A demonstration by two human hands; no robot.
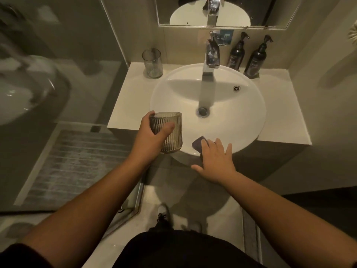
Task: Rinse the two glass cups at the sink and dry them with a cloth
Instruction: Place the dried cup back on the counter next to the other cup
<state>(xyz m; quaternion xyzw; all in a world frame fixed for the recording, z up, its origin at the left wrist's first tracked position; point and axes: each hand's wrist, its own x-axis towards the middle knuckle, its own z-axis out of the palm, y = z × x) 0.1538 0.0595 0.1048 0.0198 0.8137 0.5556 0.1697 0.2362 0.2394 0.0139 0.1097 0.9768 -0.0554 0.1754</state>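
My left hand (pixel 152 136) grips a ribbed glass cup (pixel 170 136), held upright over the near left rim of the round white sink (pixel 241 117). A second glass cup (pixel 152 63) stands on the counter at the back left of the sink. A dark cloth (pixel 198 143) lies draped over the sink's near rim, and my right hand (pixel 216 161) rests on it with its fingers spread flat. The chrome tap (pixel 210 59) rises behind the basin; I cannot tell whether water is running.
Two dark pump bottles (pixel 247 55) stand on the white counter (pixel 123 105) behind the sink on the right. A mirror (pixel 222 10) hangs above. A glass shower partition (pixel 77 74) is at the left, with a grey mat (pixel 77 167) behind it.
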